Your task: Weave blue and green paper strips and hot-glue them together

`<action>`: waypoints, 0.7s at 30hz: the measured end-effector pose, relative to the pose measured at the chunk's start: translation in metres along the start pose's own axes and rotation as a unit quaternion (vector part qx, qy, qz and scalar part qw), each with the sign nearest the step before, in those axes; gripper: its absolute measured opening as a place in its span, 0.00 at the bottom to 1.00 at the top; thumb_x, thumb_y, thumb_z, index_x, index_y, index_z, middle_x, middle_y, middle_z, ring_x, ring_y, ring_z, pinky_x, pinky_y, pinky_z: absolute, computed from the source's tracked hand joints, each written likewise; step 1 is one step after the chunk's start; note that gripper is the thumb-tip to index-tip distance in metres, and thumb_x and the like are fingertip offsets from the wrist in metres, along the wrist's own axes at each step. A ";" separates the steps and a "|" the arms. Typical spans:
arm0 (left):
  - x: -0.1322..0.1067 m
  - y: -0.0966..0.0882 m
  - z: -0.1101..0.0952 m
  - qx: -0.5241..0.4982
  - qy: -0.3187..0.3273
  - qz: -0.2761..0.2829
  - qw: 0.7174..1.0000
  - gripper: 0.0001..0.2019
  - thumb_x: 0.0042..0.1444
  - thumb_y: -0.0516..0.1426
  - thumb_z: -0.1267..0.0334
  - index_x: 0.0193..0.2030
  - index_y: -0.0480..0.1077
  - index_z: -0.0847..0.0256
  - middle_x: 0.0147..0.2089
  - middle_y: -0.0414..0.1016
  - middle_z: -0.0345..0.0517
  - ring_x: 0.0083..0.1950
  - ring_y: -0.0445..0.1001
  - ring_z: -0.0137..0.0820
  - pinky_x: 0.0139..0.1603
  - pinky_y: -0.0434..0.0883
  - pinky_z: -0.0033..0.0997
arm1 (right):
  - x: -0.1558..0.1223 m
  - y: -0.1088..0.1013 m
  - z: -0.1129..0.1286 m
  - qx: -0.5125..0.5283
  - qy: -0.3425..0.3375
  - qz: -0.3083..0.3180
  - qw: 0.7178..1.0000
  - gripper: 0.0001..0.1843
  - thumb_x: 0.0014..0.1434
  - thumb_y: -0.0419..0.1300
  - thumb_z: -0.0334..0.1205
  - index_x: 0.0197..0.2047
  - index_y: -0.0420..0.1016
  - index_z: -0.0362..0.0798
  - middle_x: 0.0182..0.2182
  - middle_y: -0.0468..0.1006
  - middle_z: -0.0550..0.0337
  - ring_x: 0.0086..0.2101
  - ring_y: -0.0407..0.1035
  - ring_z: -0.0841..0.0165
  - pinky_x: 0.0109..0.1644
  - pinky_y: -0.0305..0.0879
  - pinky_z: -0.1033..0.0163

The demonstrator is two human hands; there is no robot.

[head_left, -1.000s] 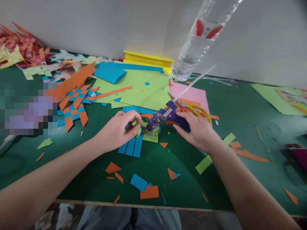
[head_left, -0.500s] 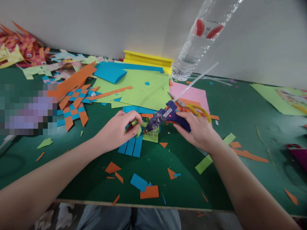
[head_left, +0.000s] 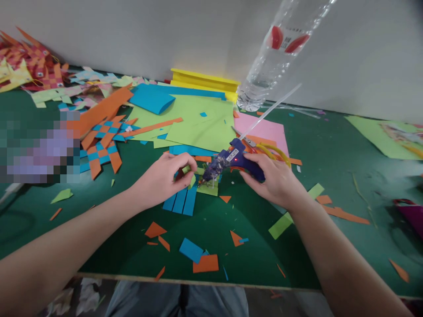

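Note:
In my right hand (head_left: 272, 178) is a dark blue hot glue gun (head_left: 228, 159), its fingers wrapped round the handle and a small red light lit on its side. A long clear glue stick (head_left: 272, 108) juts from its back end. The nozzle points down and left, close to my left fingertips. My left hand (head_left: 175, 176) is closed in a pinch on a green paper strip (head_left: 191, 181), mostly hidden by the fingers. Beneath them lie a green paper piece (head_left: 209, 189) and blue paper strips (head_left: 180, 202) with slits between them.
Scissors with yellow handles (head_left: 272, 152) lie behind the glue gun. Green paper sheets (head_left: 201, 119), a water bottle (head_left: 264, 66) and a yellow folded strip (head_left: 205, 81) stand toward the wall. Woven orange and blue paper (head_left: 104, 143) lies left. Scraps cover the green table (head_left: 257, 264).
The glue gun has shifted very slightly, its nozzle staying near the left fingertips. My left hand keeps its pinch and has hardly moved.

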State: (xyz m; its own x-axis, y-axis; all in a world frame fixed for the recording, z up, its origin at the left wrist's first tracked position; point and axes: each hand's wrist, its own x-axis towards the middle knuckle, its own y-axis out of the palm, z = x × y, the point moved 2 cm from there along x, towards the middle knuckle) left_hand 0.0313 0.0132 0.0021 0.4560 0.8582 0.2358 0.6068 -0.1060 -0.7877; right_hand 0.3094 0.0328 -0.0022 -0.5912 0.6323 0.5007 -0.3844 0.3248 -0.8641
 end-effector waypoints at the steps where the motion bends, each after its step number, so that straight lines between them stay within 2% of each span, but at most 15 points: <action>1: 0.000 0.000 0.000 0.001 0.001 0.000 1.000 0.09 0.65 0.49 0.59 0.39 0.68 0.57 0.36 0.77 0.43 0.34 0.72 0.32 0.46 0.69 0.38 | 0.000 0.000 0.000 0.001 -0.003 -0.004 1.000 0.17 0.65 0.60 0.40 0.55 0.68 0.48 0.44 0.84 0.49 0.38 0.81 0.58 0.37 0.75 0.57; 13: 0.001 0.000 0.000 0.007 -0.008 0.007 1.000 0.09 0.64 0.48 0.58 0.40 0.68 0.56 0.36 0.78 0.43 0.35 0.74 0.33 0.49 0.70 0.38 | 0.002 -0.007 -0.002 -0.031 -0.003 -0.022 0.999 0.19 0.60 0.62 0.41 0.54 0.69 0.47 0.46 0.84 0.47 0.41 0.81 0.55 0.37 0.78 0.55; 21: 0.001 0.000 0.000 0.006 -0.017 0.012 1.000 0.12 0.65 0.48 0.57 0.47 0.69 0.57 0.41 0.80 0.46 0.37 0.75 0.34 0.49 0.70 0.39 | 0.005 -0.011 -0.004 -0.058 -0.006 -0.043 0.997 0.20 0.58 0.61 0.39 0.54 0.69 0.48 0.44 0.84 0.50 0.35 0.81 0.59 0.35 0.76 0.56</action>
State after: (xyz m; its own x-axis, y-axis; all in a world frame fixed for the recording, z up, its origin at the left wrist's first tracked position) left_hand 0.0319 0.0136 0.0026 0.4477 0.8722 0.1972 0.5875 -0.1207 -0.8001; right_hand 0.3135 0.0352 0.0095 -0.5687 0.5901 0.5730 -0.3500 0.4568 -0.8178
